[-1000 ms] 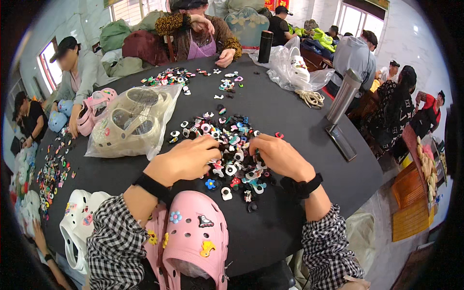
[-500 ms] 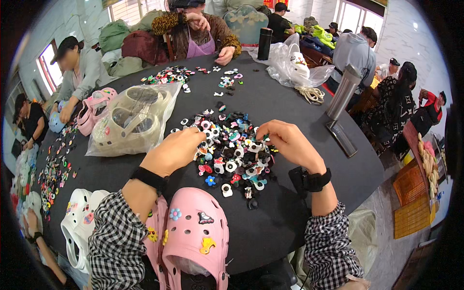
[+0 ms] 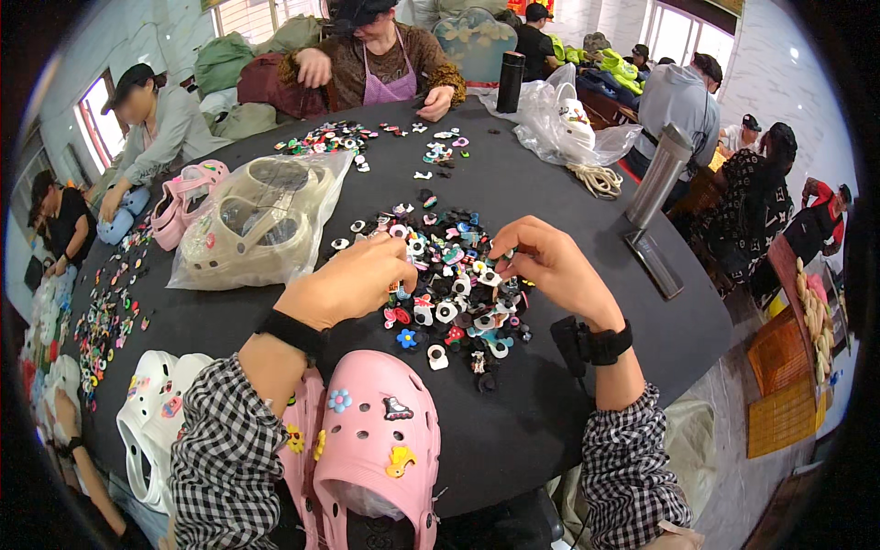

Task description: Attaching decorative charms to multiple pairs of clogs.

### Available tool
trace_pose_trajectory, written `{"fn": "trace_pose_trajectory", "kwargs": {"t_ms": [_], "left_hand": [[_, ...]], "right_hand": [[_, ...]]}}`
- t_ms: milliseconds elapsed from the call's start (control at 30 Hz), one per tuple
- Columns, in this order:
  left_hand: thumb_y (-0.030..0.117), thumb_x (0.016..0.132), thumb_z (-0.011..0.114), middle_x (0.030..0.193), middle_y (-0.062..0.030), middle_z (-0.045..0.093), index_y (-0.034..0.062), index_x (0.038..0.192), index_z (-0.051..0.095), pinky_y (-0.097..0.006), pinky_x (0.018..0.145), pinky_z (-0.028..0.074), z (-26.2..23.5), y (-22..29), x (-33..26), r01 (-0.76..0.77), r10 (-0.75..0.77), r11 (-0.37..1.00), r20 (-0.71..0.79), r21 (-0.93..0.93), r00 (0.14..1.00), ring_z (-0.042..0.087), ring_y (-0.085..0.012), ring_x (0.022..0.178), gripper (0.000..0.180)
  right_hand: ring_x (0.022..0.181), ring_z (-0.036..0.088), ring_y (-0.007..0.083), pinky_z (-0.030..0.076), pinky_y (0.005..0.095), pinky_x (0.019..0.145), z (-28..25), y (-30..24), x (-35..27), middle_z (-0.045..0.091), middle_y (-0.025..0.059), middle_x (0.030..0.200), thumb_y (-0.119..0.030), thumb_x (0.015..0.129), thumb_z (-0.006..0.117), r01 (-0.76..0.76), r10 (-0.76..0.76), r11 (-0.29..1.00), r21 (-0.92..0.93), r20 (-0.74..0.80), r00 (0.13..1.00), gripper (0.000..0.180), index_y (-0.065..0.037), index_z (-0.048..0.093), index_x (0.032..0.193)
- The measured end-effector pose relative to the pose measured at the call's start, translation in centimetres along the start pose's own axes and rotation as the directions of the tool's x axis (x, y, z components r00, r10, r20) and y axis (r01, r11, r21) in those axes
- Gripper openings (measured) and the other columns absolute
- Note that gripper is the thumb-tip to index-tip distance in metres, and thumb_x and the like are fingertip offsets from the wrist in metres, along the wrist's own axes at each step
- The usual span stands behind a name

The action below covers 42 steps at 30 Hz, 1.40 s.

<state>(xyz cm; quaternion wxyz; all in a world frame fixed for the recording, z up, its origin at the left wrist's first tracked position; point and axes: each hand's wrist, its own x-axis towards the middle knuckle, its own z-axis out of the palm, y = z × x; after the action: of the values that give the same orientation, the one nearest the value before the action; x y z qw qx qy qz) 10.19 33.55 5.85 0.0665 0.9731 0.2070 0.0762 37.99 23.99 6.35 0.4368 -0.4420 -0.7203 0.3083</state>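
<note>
A heap of small colourful shoe charms [image 3: 454, 307] lies on the dark table in front of me. My left hand [image 3: 359, 280] reaches over its left side, fingers bent and closed, the tips partly hidden among charms. At the heap's right edge my right hand [image 3: 555, 270] has thumb and fingers pinched together; what is between them is too small to make out. Below my left hand stands a pink clog [image 3: 376, 431] decorated with a blue flower, a roller skate and a yellow charm. Its mate [image 3: 298, 440] is partly covered by my left sleeve.
A bagged cream pair of clogs [image 3: 257, 225] sits left of the heap, white clogs [image 3: 151, 431] nearer me. More charms [image 3: 105, 316] spread along the left. A steel tumbler [image 3: 660, 174] and a phone [image 3: 653, 264] lie right. Across the table sits a person in a purple apron [image 3: 390, 82].
My left hand has moved slightly right over the heap, and my right hand has curled closer in. The person across has lowered a raised hand. The whole view has shifted a little.
</note>
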Motion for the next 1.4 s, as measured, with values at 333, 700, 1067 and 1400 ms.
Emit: {"fn": "trace_pose_trajectory", "kwargs": {"t_ms": [333,700,1067,1400], "left_hand": [[0.004,0.075,0.07,0.093,-0.0122,0.058,0.0043,0.087,0.058,-0.042,0.086,0.047,-0.1,0.7,0.4,0.115,-0.111,0.99,0.054,-0.079,0.992,0.058,-0.0313,0.097,0.017],[0.002,0.084,0.062,0.072,-0.0139,0.062,0.0005,0.109,0.061,-0.038,0.065,0.05,-0.9,2.1,0.9,0.156,-0.174,0.932,-0.025,-0.328,0.984,0.063,-0.0229,0.067,0.025],[0.007,0.084,0.066,0.116,-0.0104,0.053,0.0103,0.127,0.063,-0.036,0.098,0.044,1.5,3.7,3.0,-0.147,0.226,0.868,0.114,-0.475,0.968,0.054,-0.0263,0.114,0.043],[0.009,0.083,0.069,0.106,-0.0095,0.056,0.0076,0.102,0.068,-0.037,0.091,0.048,-0.1,2.6,1.5,0.004,0.044,0.966,0.178,-0.259,0.983,0.058,-0.0266,0.105,0.019]], "right_hand": [[0.095,0.067,0.0159,0.054,0.0286,0.088,-1.4,0.0,-0.4,0.064,0.0084,0.108,0.008,0.09,0.052,-0.04,0.054,0.987,0.154,-0.09,0.995,0.021,0.002,0.063,0.107],[0.087,0.065,0.0304,0.052,0.0379,0.079,-3.4,0.6,-1.6,0.065,0.0149,0.092,0.004,0.079,0.056,-0.088,0.123,0.892,-0.443,0.052,0.991,0.024,-0.002,0.067,0.1],[0.097,0.061,0.0299,0.05,0.0375,0.088,-0.6,1.2,-0.9,0.058,0.0097,0.11,0.01,0.078,0.053,0.075,0.073,0.878,-0.473,0.288,0.955,0.041,-0.014,0.075,0.102],[0.098,0.063,0.0323,0.05,0.0384,0.087,-2.9,1.9,-1.8,0.062,0.015,0.101,0.005,0.078,0.052,-0.134,0.2,0.86,-0.492,0.084,0.976,0.027,-0.004,0.072,0.094]]}}
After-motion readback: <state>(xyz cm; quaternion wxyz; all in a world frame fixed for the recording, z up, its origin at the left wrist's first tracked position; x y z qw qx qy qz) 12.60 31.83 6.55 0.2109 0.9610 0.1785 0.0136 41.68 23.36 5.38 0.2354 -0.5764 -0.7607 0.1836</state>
